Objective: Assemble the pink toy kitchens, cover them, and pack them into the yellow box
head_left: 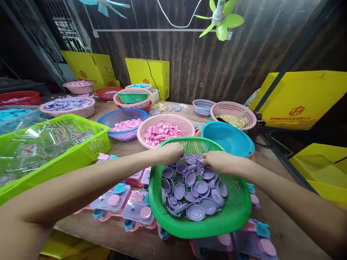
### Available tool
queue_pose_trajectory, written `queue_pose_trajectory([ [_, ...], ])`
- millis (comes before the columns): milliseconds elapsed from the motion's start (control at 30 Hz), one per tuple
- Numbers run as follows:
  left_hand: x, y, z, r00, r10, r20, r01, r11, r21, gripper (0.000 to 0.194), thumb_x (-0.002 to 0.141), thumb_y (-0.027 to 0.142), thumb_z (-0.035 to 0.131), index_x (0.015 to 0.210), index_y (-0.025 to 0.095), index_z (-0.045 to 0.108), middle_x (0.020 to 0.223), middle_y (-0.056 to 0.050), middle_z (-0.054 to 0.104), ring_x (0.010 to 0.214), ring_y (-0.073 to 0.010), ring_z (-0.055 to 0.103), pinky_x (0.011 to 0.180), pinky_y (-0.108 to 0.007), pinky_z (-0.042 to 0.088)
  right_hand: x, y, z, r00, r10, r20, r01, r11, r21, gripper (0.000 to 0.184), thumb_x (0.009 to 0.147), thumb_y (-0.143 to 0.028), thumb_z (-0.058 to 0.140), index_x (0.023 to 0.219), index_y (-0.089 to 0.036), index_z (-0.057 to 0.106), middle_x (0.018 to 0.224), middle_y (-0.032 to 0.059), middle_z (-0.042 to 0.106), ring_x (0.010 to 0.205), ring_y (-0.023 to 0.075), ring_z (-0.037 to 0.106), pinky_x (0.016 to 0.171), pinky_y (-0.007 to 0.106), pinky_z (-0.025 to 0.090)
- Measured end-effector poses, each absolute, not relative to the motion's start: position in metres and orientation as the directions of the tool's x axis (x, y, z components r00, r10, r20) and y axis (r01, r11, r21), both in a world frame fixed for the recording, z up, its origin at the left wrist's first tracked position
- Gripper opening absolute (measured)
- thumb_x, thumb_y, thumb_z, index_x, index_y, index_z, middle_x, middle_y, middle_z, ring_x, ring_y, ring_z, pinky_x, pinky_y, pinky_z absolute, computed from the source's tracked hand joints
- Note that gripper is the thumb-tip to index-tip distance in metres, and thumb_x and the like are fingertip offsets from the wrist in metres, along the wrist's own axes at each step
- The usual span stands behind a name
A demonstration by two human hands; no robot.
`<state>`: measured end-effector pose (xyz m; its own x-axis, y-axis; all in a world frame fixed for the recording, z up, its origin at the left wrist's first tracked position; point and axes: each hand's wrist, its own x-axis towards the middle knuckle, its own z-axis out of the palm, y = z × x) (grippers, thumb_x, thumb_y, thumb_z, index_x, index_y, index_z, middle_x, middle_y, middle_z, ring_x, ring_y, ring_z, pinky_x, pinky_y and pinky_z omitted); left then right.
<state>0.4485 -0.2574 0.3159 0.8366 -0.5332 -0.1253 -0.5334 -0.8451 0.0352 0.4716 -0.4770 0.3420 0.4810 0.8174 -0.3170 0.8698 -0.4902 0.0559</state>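
Note:
A green basket (173, 227) holds purple toy pans (202, 187), with small purple pieces (194, 159) heaped at its far side. My left hand (171, 153) is over the basket's far left part, its fingers curled closed; whatever may be in them is hidden. Across from it, my right hand (217, 162) reaches in from the right, fingers bent together beside the small pieces. I cannot make out what it holds, if anything. Beneath and around the basket lie purple and pink toy sets (138, 209).
At the left stands a lime green crate (104, 141) of clear plastic packs. Behind the green basket are a pink basket (187, 126) of pink pieces, a blue basin (230, 139) and a blue-purple basket (121, 134). A green-bladed fan (222, 20) hangs above.

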Motion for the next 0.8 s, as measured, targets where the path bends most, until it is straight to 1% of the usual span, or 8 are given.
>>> queue_pose_trajectory([
  [100,0.458,-0.272,0.314,0.807,-0.57,-0.152,-0.567,-0.821,0.068,0.021,0.072,0.015,0.054,0.087,0.017,0.068,0.077,-0.004,0.066,0.073,-0.0161,0.057,0.07,-0.027,0.043,0.468,-0.481,0.349,0.462,0.787,-0.409,0.868,-0.497,0.025,0.018,0.077,-0.017,0.052,0.074,-0.018,0.069,0.072,0.006,0.067,0.066,0.0162,0.06,0.055,0.024,0.036],
  [167,0.459,-0.281,0.313,0.79,-0.588,-0.174,-0.582,-0.808,0.09,0.022,0.071,0.021,0.058,0.091,0.017,0.067,0.077,-0.005,0.066,0.072,-0.0168,0.057,0.067,-0.027,0.044,0.469,-0.479,0.35,0.496,0.762,-0.417,0.845,-0.534,0.028,0.017,0.075,-0.019,0.053,0.076,-0.018,0.07,0.071,0.0069,0.068,0.065,0.0177,0.061,0.053,0.024,0.035],
  [267,0.457,-0.292,0.313,0.815,-0.549,-0.186,-0.544,-0.835,0.079,0.025,0.072,0.022,0.058,0.095,0.013,0.065,0.082,-0.008,0.065,0.072,-0.0186,0.058,0.064,-0.028,0.044,0.475,-0.47,0.344,0.623,0.721,-0.303,0.772,-0.63,0.088,0.021,0.076,-0.017,0.05,0.082,-0.017,0.07,0.077,0.0099,0.068,0.071,0.0205,0.063,0.056,0.025,0.038],
  [367,0.459,-0.301,0.313,0.841,-0.501,-0.205,-0.5,-0.864,0.061,0.019,0.075,0.019,0.054,0.087,0.01,0.066,0.078,-0.009,0.065,0.069,-0.0185,0.058,0.062,-0.028,0.044,0.484,-0.46,0.332,0.68,0.701,-0.216,0.729,-0.677,0.097,0.024,0.079,-0.019,0.047,0.088,-0.017,0.069,0.085,0.0116,0.069,0.078,0.0221,0.064,0.059,0.026,0.04],
  [533,0.477,-0.309,0.311,0.845,-0.48,-0.236,-0.477,-0.876,0.074,0.023,0.075,0.031,0.058,0.075,0.011,0.067,0.067,-0.007,0.062,0.062,-0.0166,0.056,0.059,-0.027,0.043,0.495,-0.456,0.325,0.69,0.694,-0.205,0.719,-0.69,0.084,0.024,0.081,-0.025,0.048,0.091,-0.017,0.069,0.088,0.0119,0.069,0.083,0.0224,0.063,0.063,0.027,0.041],
  [633,0.487,-0.31,0.305,0.831,-0.501,-0.243,-0.494,-0.864,0.095,0.019,0.075,0.028,0.056,0.073,0.012,0.066,0.065,-0.004,0.061,0.062,-0.0151,0.054,0.059,-0.026,0.042,0.493,-0.468,0.333,0.686,0.695,-0.216,0.721,-0.688,0.078,0.023,0.081,-0.024,0.05,0.091,-0.017,0.069,0.085,0.0099,0.069,0.08,0.0201,0.063,0.061,0.025,0.04],
  [700,0.489,-0.309,0.3,0.817,-0.524,-0.24,-0.514,-0.851,0.108,0.013,0.072,0.021,0.056,0.073,0.013,0.066,0.066,-0.004,0.062,0.063,-0.0151,0.054,0.06,-0.026,0.042,0.488,-0.48,0.338,0.602,0.737,-0.308,0.775,-0.632,0.003,0.02,0.078,-0.026,0.055,0.09,-0.019,0.069,0.083,0.0061,0.069,0.075,0.0171,0.062,0.06,0.023,0.039],
  [800,0.488,-0.31,0.293,0.804,-0.553,-0.217,-0.54,-0.833,0.121,0.017,0.069,0.012,0.053,0.079,0.011,0.066,0.07,-0.006,0.062,0.066,-0.0165,0.055,0.062,-0.027,0.042,0.474,-0.493,0.34,0.243,0.757,-0.607,0.837,-0.48,-0.264,0.022,0.074,-0.028,0.06,0.093,-0.023,0.07,0.08,-0.001,0.069,0.068,0.0125,0.06,0.056,0.02,0.038],
])
